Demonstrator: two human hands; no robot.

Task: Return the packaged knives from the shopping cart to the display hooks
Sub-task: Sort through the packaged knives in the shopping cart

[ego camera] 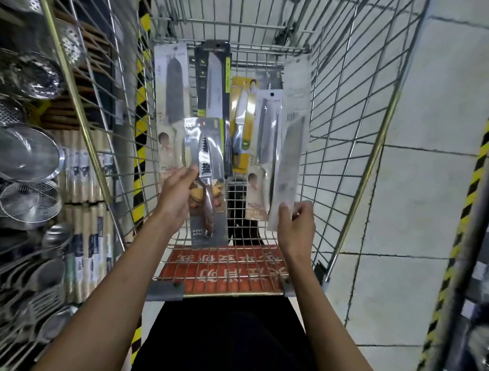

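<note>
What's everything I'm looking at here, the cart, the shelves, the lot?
Shopping cart: one, silver wire, centre.
Knife packs in cart: four clear, pale, black, yellow; perhaps a fifth behind.
Wood-handled knife pack: one, grey, held up.
Pale knife pack: one, back towards us, held up.
Red sign: one, cart's near flap.
Steel strainers: many, silver, left rack.
Striped posts: yellow-black, both sides.
Floor tiles: pale grey, right.
Left hand: grips wood-handled knife pack.
Right hand: pinches pale knife pack.

Several packaged knives (215, 82) lie side by side in the shopping cart (342, 134).
</note>
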